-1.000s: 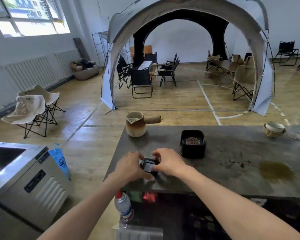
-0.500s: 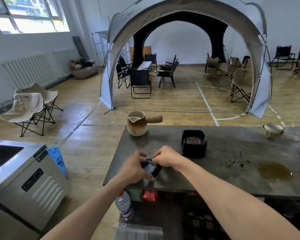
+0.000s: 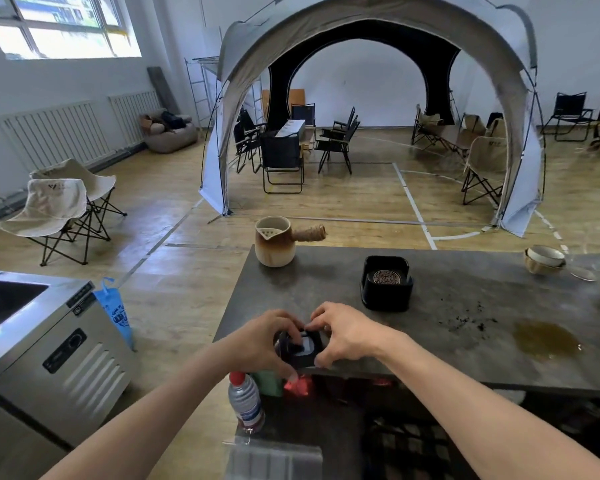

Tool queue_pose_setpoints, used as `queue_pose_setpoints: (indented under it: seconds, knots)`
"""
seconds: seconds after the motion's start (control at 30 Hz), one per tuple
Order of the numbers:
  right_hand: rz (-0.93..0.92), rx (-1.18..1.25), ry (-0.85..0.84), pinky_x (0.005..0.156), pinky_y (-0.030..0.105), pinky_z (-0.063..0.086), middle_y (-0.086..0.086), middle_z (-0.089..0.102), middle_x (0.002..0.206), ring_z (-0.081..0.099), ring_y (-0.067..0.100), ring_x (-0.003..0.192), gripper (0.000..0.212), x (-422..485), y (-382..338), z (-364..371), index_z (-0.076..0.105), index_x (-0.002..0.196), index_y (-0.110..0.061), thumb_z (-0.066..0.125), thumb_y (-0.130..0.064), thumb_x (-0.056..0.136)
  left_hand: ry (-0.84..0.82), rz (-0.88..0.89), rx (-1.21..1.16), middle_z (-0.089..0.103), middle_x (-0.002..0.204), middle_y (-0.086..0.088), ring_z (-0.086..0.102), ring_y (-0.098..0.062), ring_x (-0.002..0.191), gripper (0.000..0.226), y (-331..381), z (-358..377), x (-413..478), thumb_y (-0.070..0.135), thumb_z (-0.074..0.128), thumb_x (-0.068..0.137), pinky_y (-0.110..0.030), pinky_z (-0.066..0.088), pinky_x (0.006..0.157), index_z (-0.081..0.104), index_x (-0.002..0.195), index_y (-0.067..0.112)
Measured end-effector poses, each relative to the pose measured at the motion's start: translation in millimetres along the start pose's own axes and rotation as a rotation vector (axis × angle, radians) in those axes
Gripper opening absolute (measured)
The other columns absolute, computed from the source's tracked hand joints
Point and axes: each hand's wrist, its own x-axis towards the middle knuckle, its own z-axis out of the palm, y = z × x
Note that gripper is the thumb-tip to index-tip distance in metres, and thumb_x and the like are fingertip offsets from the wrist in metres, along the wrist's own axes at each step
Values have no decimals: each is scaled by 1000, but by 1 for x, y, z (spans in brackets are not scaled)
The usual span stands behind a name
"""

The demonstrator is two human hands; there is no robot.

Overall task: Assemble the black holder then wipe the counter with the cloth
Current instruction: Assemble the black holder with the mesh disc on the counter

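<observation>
A small black holder piece point(image 3: 300, 348) sits at the near left edge of the grey counter point(image 3: 326, 289). My left hand point(image 3: 260, 341) grips its left side and my right hand point(image 3: 343, 336) grips its right side, fingers over the top. A larger black square holder point(image 3: 387, 289) with a round patterned coaster inside stands farther back on the counter. A brown liquid spill point(image 3: 542, 341) and dark crumbs point(image 3: 468, 318) mark the counter to the right. No cloth is visible.
A beige ceramic pitcher point(image 3: 275, 241) with a wrapped side handle stands at the far left corner. Stacked bowls point(image 3: 544, 259) sit at the far right. A water bottle point(image 3: 246, 401) stands below the counter's front edge. A steel appliance point(image 3: 49, 341) is at left.
Both hands stay on the small black piece and have turned it slightly; my fingers now press over its top. The view has shifted a little.
</observation>
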Motion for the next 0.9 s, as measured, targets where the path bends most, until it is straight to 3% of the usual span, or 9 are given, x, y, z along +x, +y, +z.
queue_pose_setpoints:
  seconds: [0.07,0.13,0.27,0.4,0.5,0.57,0.63,0.8,0.9]
  knots:
    - [-36,-48,2,103,35,42,-10,46,136,42,13,123,87,-8,1,4,56,136,-25,83,-53,58,31,97,89,51,129,16,46,-2,115,49,-5,5,-8,42,84,62,-20,38,98,64,106,32]
    - [-104,-126,69,102,34,41,-9,48,133,42,14,120,89,-15,0,14,54,137,-24,82,-55,58,99,169,112,58,127,14,48,-2,113,47,-8,10,-14,43,79,63,-21,39,97,68,107,31]
    - [-217,-127,238,96,32,45,-5,60,120,51,15,110,65,-22,4,32,63,128,-23,74,-45,68,172,191,23,69,116,13,62,0,103,39,-8,9,-21,38,76,67,-20,49,90,75,104,27]
    - [-163,199,335,79,23,51,-7,72,95,63,2,85,28,-29,8,28,76,106,-25,75,-34,79,303,111,-160,74,89,17,69,-2,83,23,-8,7,-20,10,79,76,-17,53,75,78,93,26]
    - [-71,557,412,64,12,44,-7,75,79,62,-5,64,14,-29,11,16,80,93,-16,77,-25,81,372,-5,-434,75,77,12,70,-4,74,23,2,0,-11,5,78,78,-15,51,69,75,86,26]
    - [-3,693,444,64,15,48,-3,76,74,64,-1,63,13,-28,16,2,80,88,-13,78,-24,81,435,-110,-738,77,84,-6,74,-19,78,22,14,-5,1,5,80,75,-25,58,69,75,93,17]
    - [71,801,466,61,14,48,1,75,69,65,4,61,15,-32,23,-16,79,86,-9,80,-23,79,495,-239,-988,75,89,-15,74,-25,79,25,29,-13,17,8,82,74,-29,59,67,72,96,6]
    - [233,859,579,52,16,45,4,73,66,58,8,51,17,-40,55,-62,75,86,-10,79,-26,80,349,-326,-1161,76,91,-14,73,-18,79,20,73,-34,70,11,77,81,-22,59,62,72,98,2]
    - [334,879,640,45,16,35,-5,59,50,48,4,43,25,-41,81,-88,74,72,-8,73,-29,86,247,-376,-1095,70,67,-2,59,-8,51,10,94,-41,110,15,77,81,-13,41,41,75,90,9]
